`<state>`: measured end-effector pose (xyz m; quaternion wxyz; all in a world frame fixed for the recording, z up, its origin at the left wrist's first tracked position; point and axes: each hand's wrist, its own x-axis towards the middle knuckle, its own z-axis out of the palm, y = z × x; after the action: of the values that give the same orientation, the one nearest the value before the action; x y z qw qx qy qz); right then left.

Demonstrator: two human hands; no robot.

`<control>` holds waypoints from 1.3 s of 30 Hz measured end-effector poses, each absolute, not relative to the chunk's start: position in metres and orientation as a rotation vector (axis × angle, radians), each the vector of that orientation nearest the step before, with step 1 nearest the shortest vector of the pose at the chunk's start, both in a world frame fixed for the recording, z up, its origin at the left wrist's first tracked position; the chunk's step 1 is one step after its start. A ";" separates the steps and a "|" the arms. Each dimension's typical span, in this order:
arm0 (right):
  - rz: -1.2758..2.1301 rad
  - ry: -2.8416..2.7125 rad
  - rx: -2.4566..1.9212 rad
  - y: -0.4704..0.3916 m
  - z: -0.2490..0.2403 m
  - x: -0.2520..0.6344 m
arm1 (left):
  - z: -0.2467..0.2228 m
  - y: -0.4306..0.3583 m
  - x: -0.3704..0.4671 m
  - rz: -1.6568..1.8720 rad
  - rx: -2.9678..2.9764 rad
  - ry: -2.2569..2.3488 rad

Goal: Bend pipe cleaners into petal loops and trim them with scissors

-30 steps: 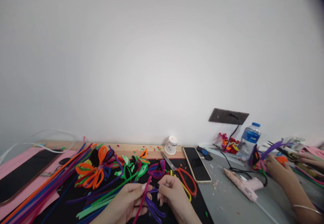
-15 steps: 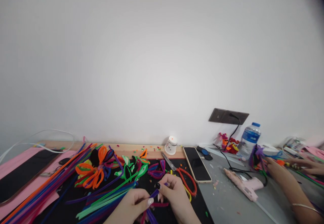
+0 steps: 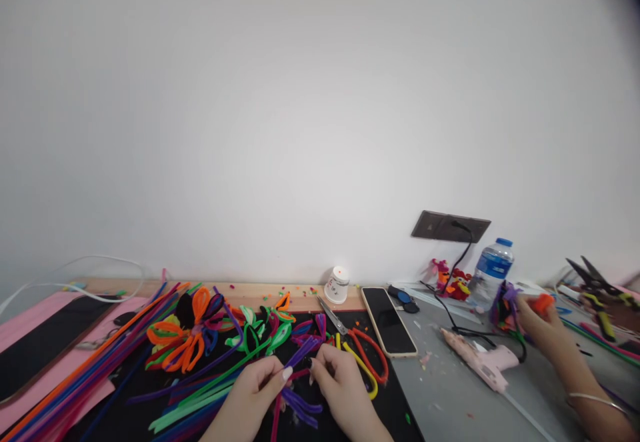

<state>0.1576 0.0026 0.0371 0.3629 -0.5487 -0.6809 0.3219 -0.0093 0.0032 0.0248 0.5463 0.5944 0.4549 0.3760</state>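
Note:
Between thumb and fingers, my left hand (image 3: 254,389) pinches the middle of a bundle of purple pipe cleaners (image 3: 303,410), whose ends stick out above and below. A magenta pipe cleaner (image 3: 276,419) crosses the bundle, one end hanging down under my left hand. My right hand (image 3: 341,383) is closed on its other end, just right of the bundle. Behind the hands lie a purple looped pipe-cleaner piece (image 3: 320,326), green loops (image 3: 280,339) and an orange pipe-cleaner flower (image 3: 197,332). Scissors (image 3: 357,339) with red and yellow handles lie open beside my right hand.
Loose pipe cleaners (image 3: 125,342) spread across the left. A white paper cup (image 3: 337,287) and a phone (image 3: 389,322) stand and lie behind. Rightward are a pink glue gun (image 3: 483,359), a water bottle (image 3: 493,272), a co-worker's hand (image 3: 537,325) and raised pliers (image 3: 597,289).
My hands have moved slightly apart, and more of the purple bundle and magenta pipe cleaner shows. At right, the co-worker's near hand now holds something orange, and pliers have come up.

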 end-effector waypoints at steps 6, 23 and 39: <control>0.510 -1.831 -1.408 0.002 0.033 0.155 | 0.021 0.003 -0.007 0.903 1.462 1.062; 0.386 -2.247 -1.235 -0.015 0.034 0.129 | 0.016 0.008 -0.015 1.260 1.283 1.247; 0.228 -1.825 -1.250 -0.009 0.033 0.145 | 0.021 0.001 -0.011 1.053 1.570 1.213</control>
<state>0.1447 -0.0087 0.0332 0.4429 -0.5039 -0.7359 0.0918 -0.0113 0.0006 0.0210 0.4329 0.6301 0.4868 0.4227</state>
